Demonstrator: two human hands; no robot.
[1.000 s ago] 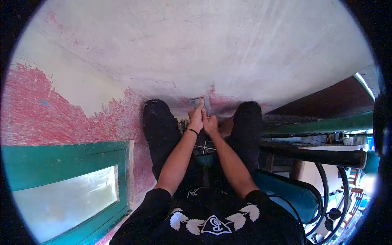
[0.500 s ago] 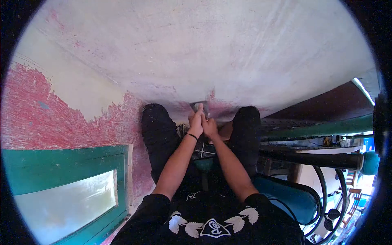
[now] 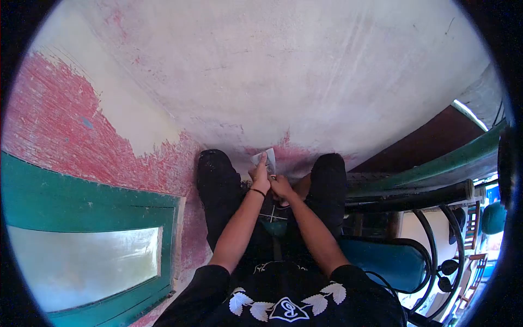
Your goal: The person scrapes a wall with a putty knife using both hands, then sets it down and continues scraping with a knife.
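Pressing scraper [image 3: 265, 158], seemingly above both hands' grip

A flat metal scraper blade [image 3: 264, 159] meets a matt, rough plastered wall [image 3: 283, 71] with patchy red paint [image 3: 49, 125].

Two hands — left hand [image 3: 261, 177], right hand [image 3: 281, 187] — one scraper [image 3: 265, 158], one green window frame [image 3: 87, 204], one blue chair [image 3: 378, 259].

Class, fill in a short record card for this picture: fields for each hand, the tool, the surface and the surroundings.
Left hand: presses a finger on the scraper blade
Right hand: grips the scraper's handle end
Scraper: flat blade against the wall
Wall: whitish, red paint patches remaining
Surroundings: green window frame left, blue chair right
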